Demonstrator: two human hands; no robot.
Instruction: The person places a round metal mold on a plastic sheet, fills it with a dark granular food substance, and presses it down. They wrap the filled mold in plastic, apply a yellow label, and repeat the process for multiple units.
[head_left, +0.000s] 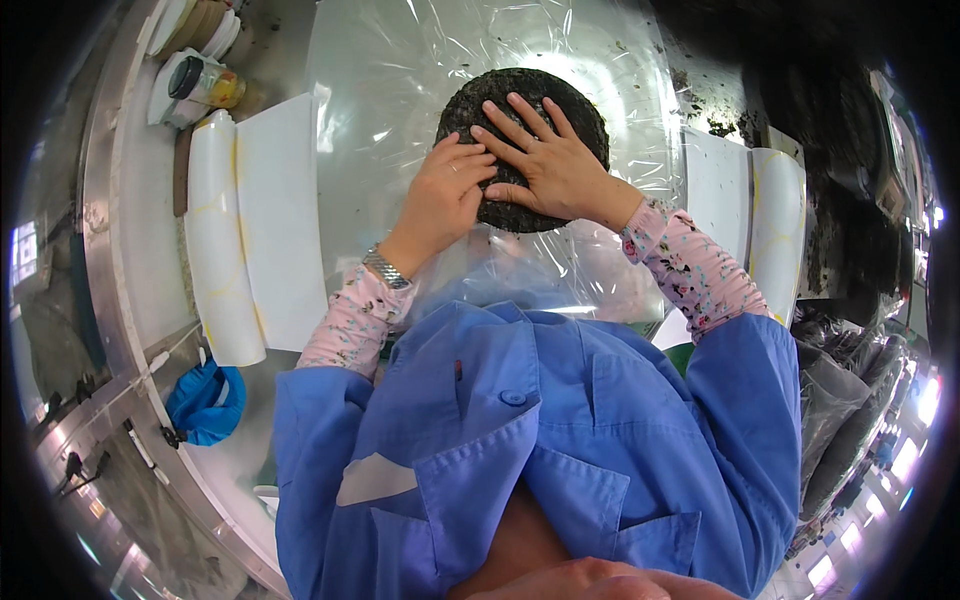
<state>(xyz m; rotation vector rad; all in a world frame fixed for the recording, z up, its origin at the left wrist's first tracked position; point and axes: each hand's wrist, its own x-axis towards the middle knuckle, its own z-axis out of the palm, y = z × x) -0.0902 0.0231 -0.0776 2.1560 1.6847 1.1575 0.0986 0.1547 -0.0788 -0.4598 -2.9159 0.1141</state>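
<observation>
A round, dark, rough-textured disc (532, 88) lies on a sheet of clear plastic film (382, 97), over a pale work surface. My right hand (551, 161) rests on top of the disc with its fingers spread. At the disc's left side, my left hand (450, 187) has its fingertips on the upper face, the thumb near the right thumb. A metal watch is on my left wrist. Both forearms are in pink flowered sleeves. Neither hand grips the disc between its fingers; what lies beneath it is hidden.
White rolls (217, 240) with yellow lines lie at the left and right (776, 217). A lidded clear jar (210, 82) stands at the upper left. A blue cloth item (206, 401) hangs at the lower left. Dark crumbs and clear plastic bags (832, 390) are on the right.
</observation>
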